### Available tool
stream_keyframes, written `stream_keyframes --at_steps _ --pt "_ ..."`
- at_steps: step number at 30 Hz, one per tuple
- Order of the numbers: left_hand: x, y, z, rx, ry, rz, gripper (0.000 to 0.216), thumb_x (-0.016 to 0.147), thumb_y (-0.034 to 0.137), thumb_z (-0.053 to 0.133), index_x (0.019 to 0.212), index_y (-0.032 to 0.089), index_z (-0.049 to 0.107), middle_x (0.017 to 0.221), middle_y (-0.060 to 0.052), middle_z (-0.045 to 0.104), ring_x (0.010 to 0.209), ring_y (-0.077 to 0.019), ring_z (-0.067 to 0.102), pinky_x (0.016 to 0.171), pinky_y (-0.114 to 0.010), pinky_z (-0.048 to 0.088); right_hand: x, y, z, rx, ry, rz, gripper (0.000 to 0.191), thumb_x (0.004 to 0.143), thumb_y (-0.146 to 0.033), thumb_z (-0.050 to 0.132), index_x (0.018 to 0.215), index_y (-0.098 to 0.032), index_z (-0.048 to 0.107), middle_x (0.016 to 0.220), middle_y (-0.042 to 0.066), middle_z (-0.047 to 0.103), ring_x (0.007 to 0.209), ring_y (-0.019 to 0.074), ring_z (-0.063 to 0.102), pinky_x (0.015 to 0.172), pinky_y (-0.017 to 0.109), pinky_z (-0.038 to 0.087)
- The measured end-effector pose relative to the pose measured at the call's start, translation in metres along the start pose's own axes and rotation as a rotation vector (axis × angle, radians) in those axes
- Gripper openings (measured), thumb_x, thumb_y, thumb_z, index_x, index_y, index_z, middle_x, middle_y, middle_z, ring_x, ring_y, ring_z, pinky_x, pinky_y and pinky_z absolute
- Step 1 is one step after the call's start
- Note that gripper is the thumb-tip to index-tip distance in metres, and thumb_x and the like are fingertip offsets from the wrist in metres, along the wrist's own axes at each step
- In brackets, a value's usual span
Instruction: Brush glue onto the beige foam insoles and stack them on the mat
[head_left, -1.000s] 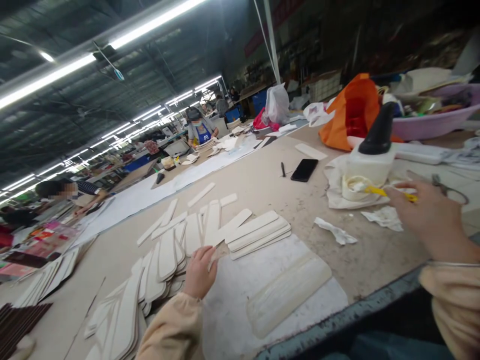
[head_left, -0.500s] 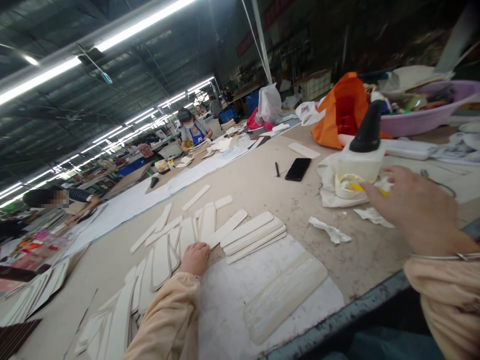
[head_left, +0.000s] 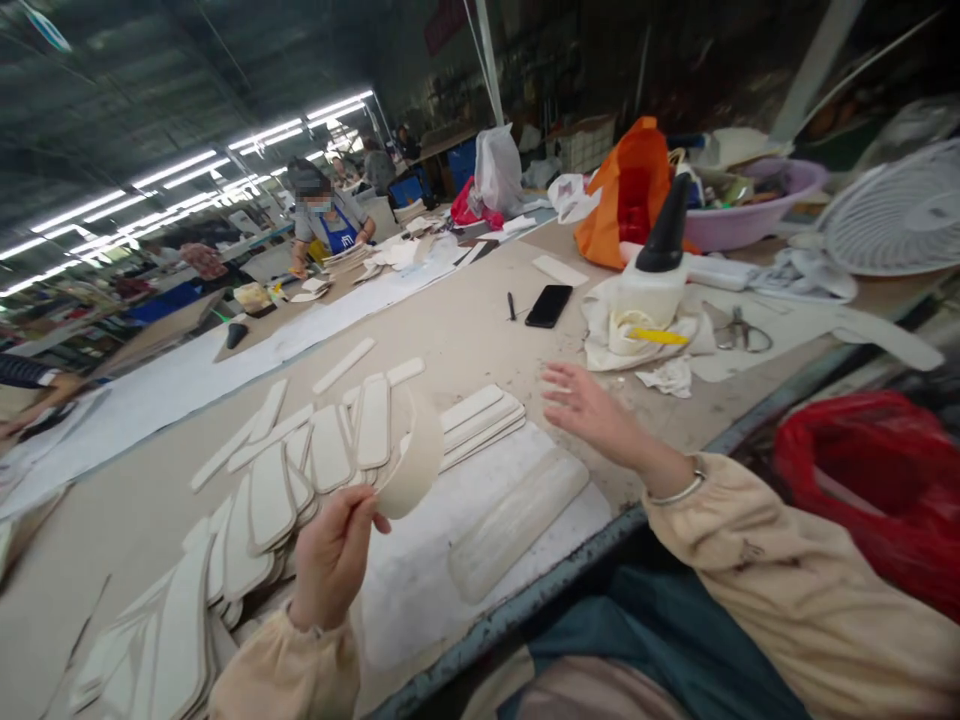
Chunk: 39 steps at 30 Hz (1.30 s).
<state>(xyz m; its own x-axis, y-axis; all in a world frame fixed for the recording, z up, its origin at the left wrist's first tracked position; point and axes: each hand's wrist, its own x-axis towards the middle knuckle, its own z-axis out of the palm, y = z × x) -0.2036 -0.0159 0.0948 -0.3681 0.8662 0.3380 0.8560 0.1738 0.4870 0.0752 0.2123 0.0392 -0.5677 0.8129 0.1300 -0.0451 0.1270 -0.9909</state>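
One bent strip (head_left: 414,462) in left hand (head_left: 332,555); right hand (head_left: 592,412) open

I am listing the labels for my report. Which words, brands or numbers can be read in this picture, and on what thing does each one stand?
No text can be read here.
On the reddish banner near the roof: marks too blurred to read.
On the blue apron of a co-worker: any mark is too small to read.
On the pale strip in the left hand, the black phone and the white bottle: no print shows.
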Motion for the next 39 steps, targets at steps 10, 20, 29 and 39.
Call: stream_keyframes --at_steps 10,20,29,39 --pt "-0.05 0.037 0.049 -0.605 -0.311 -0.449 0.024 0.086 0.042 0.049 0.081 0.019 0.053 0.049 0.003 0.06 0.048 -0.0109 0.054 0.051 -0.022 0.043 -0.041 0.019 0.037 0.54 -0.028 0.382 0.07 0.071 -0.031 0.075 0.13 -0.031 0.04 0.117 0.004 0.058 0.094 0.0128 0.062 0.08 0.026 0.053" --pt "-0.067 0.012 0.077 -0.4 -0.408 -0.569 0.026 0.074 0.042 0.06 0.064 0.018 0.059 0.044 0.005 0.053 0.039 -0.0095 0.049 0.043 -0.021 0.036 -0.059 0.047 0.041 -0.307 0.261 0.061 0.073 0.065 -0.024 0.068 0.133 -0.019 0.043 0.12 0.011 0.05 0.064 0.0113 0.057 0.067 0.034 0.055" --pt "-0.069 0.002 0.089 -0.173 -0.42 -0.543 0.03 0.078 0.045 0.055 0.064 0.02 0.059 0.043 0.004 0.054 0.041 -0.0113 0.052 0.05 -0.023 0.038 -0.059 0.054 0.04 -0.63 0.227 0.023 0.073 0.064 -0.02 0.064 0.134 -0.016 0.044 0.118 0.012 0.054 0.097 0.0242 0.058 0.091 0.042 0.049" --pt "-0.066 0.009 0.085 -0.054 -0.441 -0.491 0.03 0.08 0.047 0.052 0.067 0.021 0.058 0.044 0.004 0.057 0.046 -0.0146 0.057 0.055 -0.026 0.037 -0.067 0.052 0.041 -0.748 0.117 -0.013 0.071 0.071 -0.015 0.054 0.14 -0.019 0.038 0.131 0.012 0.048 0.117 0.0265 0.05 0.101 0.039 0.041"
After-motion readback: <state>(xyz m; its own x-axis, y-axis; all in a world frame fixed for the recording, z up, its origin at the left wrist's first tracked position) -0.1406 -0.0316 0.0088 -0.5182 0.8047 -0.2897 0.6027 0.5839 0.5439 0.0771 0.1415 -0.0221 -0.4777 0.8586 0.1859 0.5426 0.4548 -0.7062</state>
